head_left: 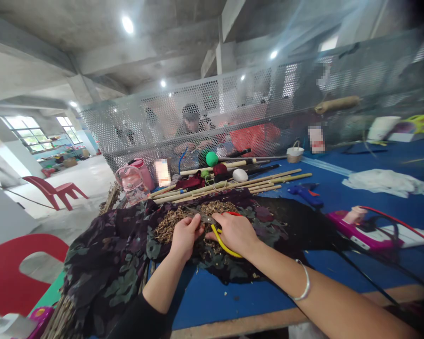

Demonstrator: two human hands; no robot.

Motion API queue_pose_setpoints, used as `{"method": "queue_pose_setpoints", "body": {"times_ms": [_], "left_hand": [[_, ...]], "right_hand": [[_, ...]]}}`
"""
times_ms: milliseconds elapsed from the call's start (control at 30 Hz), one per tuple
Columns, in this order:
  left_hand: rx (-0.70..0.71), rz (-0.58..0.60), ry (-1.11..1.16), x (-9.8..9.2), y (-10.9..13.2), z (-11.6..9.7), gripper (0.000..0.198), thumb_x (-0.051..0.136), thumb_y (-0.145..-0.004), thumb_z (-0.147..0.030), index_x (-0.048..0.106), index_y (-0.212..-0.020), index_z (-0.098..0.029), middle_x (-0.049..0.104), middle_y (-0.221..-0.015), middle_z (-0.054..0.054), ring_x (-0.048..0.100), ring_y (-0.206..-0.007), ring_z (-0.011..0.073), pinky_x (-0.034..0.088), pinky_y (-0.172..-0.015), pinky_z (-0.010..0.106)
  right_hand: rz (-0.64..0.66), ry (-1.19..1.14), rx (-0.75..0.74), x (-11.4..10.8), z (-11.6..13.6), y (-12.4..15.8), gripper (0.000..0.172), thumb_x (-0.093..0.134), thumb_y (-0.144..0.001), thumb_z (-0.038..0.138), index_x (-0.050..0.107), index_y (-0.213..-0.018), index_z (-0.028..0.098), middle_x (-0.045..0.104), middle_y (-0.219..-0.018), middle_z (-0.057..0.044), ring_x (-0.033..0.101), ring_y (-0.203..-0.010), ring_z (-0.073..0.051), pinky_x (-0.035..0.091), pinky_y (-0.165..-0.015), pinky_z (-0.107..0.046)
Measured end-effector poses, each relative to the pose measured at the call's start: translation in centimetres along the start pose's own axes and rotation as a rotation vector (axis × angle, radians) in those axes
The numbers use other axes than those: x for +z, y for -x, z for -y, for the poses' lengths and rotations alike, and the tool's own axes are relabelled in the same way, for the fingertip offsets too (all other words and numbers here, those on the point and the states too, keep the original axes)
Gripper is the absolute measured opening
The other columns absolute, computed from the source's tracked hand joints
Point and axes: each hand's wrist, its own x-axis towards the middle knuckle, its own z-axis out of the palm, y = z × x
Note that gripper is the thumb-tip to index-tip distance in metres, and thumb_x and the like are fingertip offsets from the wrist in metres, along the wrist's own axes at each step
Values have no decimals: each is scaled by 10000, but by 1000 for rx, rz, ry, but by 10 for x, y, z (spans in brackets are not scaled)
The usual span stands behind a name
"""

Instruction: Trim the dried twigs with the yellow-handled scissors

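Note:
My right hand (235, 231) is closed on a pair of scissors with yellow and red handles (223, 240); the blades point left toward my left hand. My left hand (184, 235) is pinched on something small at the blade tips; I cannot make out what it is. Both hands rest over a heap of brown chopped plant bits (169, 223) lying on a dark flowered cloth (113, 263) spread on the blue table (215, 296).
Bamboo sticks (233, 184) lie behind the cloth, with yarn balls and a pink bottle (132, 181). A blue glue gun (305, 193), a pink device with cables (356, 226) and a white cloth (381, 181) sit to the right. A person works behind the perforated screen (233, 108). Red chairs stand left.

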Motion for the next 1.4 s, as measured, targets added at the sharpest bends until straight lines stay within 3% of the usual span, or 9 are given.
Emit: {"method": "queue_pose_setpoints", "body": {"times_ms": [167, 267, 367, 433, 633, 833, 967, 1133, 1400], "left_hand": [[-115, -45, 203, 1, 0, -8, 512, 437, -775, -592, 593, -706, -109, 581, -635, 49, 537, -494, 90, 489, -509, 213], [-170, -80, 277, 0, -1, -11, 469, 335, -858, -460, 557, -661, -97, 541, -559, 49, 541, -452, 106, 490, -476, 231], [-188, -83, 305, -1, -3, -13, 278, 374, -821, -233, 540, -645, -96, 538, -551, 46, 567, -474, 114, 495, -491, 222], [-191, -87, 308, -2, -3, -14, 224, 398, -787, -182, 534, -629, -99, 540, -553, 45, 576, -487, 114, 497, -502, 215], [-190, -86, 272, -2, -1, -19, 408, 373, -855, -400, 594, -762, -69, 570, -601, 62, 579, -501, 113, 481, -470, 199], [-205, -138, 301, -5, -4, -19, 404, 375, -864, -407, 577, -749, -76, 533, -545, 38, 542, -447, 92, 485, -469, 196], [-204, -207, 341, -7, -7, -18, 313, 372, -865, -304, 559, -747, -83, 576, -605, 69, 591, -510, 114, 505, -485, 203], [-181, -197, 339, -7, -9, -13, 118, 457, -776, -74, 575, -787, -74, 562, -587, 41, 614, -562, 108, 539, -573, 191], [-132, -143, 274, -4, -7, -9, 210, 475, -734, 70, 579, -831, -85, 623, -717, 68, 651, -681, 114, 541, -603, 150]], "right_hand": [[16, -14, 17, 2, -2, -1, 545, 431, -720, 700, 565, -950, 224, 652, -810, -67, 629, -769, -225, 398, -602, -275], [23, -13, 25, 1, -2, -1, 591, 390, -714, 731, 558, -968, 224, 646, -830, -70, 625, -783, -232, 405, -616, -291], [38, -12, 26, 0, -2, -1, 617, 371, -707, 747, 558, -970, 221, 642, -844, -73, 624, -787, -239, 409, -621, -303], [50, -10, 28, -1, -3, -1, 621, 373, -706, 746, 559, -980, 221, 642, -849, -74, 623, -786, -238, 408, -626, -305], [47, -14, 26, 0, -4, -2, 617, 395, -696, 745, 572, -970, 222, 638, -835, -72, 620, -781, -238, 405, -625, -304], [36, -20, 19, -3, -6, -2, 586, 440, -691, 724, 570, -963, 221, 636, -841, -71, 617, -792, -234, 402, -627, -298], [9, -35, 40, -4, -10, -4, 555, 461, -707, 694, 562, -982, 223, 644, -846, -64, 618, -795, -226, 407, -629, -294], [-52, -58, 80, -3, -15, -6, 525, 471, -736, 652, 550, -1036, 228, 654, -907, -66, 618, -837, -218, 418, -655, -289], [-58, -72, 86, -2, -16, -6, 519, 497, -739, 622, 549, -1068, 224, 654, -949, -76, 616, -866, -219, 431, -684, -290]]}}
